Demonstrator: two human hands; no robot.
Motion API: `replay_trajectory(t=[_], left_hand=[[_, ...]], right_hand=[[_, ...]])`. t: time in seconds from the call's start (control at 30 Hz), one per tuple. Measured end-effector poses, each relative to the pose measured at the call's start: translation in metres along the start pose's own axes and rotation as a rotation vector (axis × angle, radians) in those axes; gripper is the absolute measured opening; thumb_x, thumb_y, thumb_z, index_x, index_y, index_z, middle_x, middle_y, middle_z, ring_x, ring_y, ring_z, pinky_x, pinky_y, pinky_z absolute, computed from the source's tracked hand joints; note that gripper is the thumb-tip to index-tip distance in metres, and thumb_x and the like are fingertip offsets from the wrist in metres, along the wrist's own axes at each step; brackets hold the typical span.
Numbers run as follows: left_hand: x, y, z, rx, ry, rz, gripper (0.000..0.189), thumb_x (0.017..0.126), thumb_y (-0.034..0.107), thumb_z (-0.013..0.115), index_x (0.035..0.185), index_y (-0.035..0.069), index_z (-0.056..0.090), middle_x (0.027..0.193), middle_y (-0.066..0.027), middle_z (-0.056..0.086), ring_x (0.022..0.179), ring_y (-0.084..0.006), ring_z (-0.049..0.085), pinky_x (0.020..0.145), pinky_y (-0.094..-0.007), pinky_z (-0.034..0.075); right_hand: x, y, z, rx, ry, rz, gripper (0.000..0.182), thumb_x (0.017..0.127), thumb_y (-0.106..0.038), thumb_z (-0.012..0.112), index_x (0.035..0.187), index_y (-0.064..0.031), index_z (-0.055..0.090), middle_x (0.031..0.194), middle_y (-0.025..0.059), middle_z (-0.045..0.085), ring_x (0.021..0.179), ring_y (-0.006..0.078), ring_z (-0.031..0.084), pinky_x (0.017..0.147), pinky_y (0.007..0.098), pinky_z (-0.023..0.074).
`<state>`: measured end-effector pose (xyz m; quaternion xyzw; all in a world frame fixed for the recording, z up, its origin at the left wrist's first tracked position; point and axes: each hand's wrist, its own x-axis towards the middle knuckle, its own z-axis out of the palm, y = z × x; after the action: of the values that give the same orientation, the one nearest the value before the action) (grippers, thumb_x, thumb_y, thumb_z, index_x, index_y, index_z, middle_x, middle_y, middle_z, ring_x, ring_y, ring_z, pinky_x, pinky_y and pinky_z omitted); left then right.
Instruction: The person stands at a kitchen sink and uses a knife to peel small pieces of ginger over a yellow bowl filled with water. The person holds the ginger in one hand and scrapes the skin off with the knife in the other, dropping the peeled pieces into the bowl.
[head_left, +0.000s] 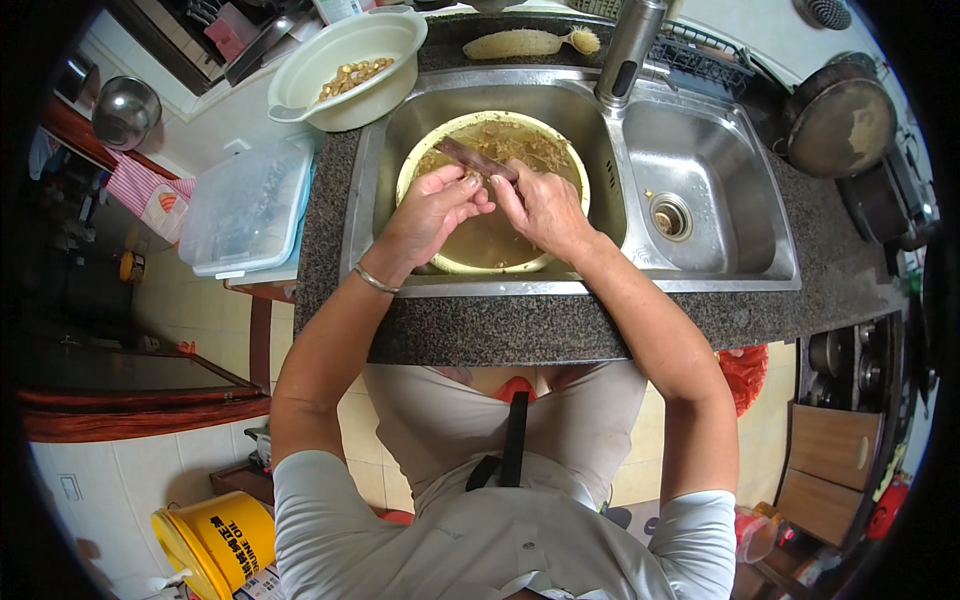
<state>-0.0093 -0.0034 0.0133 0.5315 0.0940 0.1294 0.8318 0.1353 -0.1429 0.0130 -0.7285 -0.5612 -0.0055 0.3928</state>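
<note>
A pale yellow basin (581, 176) of murky water with brown scraps floating in it stands in the left bowl of a steel double sink (615, 187). Over the basin, my right hand (546, 206) grips a dark, flat-bladed knife-like tool (472, 156), which points up and to the left. My left hand (435, 214) is close beside it, thumb and fingers pinched on a small brownish piece, mostly hidden. The hands nearly touch at the fingertips. Behind on the left, a pale green basin (405, 41) holds many small tan pieces (352, 77).
A steel faucet (630, 52) rises behind the sink divider, near a dried loofah-like gourd (517, 45) and a brush end. The right sink bowl has a drain (670, 217). Dark pans (844, 127) stand on the right, and a lidded clear plastic box (244, 202) is on the left.
</note>
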Motion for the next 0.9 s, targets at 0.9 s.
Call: replay_trajectory(t=[0.9], left_hand=[[0.003,-0.004,0.005,0.073,0.015,0.026,0.023,0.103,0.011,0.053,0.122,-0.001,0.058,0.101,-0.0042,0.062,0.093,-0.0117,0.061,0.094,-0.0332,0.052]], right_hand=[[0.0,0.004,-0.001,0.051,0.037,0.014,0.027,0.099,-0.031,0.055,0.091,-0.0059,0.061,0.065,0.0199,0.064,0.066,0.0433,0.065,0.062,0.0527,0.052]])
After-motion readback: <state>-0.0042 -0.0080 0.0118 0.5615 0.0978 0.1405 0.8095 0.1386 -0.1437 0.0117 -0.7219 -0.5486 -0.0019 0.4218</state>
